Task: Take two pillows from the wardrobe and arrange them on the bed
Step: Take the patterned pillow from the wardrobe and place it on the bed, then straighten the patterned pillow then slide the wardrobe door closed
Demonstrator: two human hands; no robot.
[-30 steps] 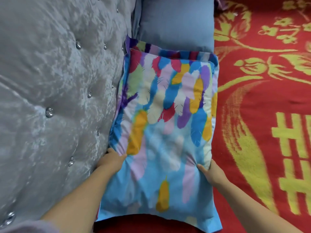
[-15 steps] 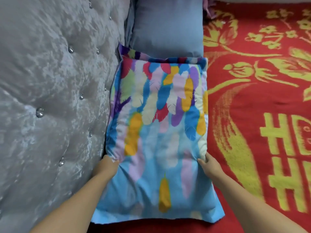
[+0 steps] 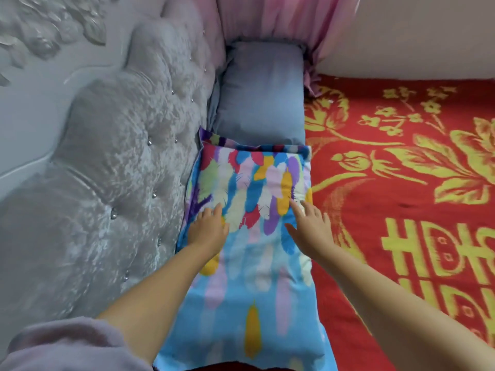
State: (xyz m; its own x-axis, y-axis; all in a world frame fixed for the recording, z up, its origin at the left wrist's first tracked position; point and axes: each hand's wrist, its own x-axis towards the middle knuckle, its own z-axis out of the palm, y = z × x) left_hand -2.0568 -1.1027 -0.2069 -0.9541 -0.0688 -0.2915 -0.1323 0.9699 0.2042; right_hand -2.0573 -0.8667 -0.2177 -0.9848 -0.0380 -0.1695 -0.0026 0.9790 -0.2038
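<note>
Head view: both hands, left and right, have released the feather pillow's edges, now flat on top.

Bare forearms, two hands, perhaps a fuzzy lilac-grey pushed-up sleeve.

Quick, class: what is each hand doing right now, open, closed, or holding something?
Left hand: open, fingers straight, resting flat on the feather-print pillow.
Right hand: open, fingers spread, flat on the same pillow.
</note>
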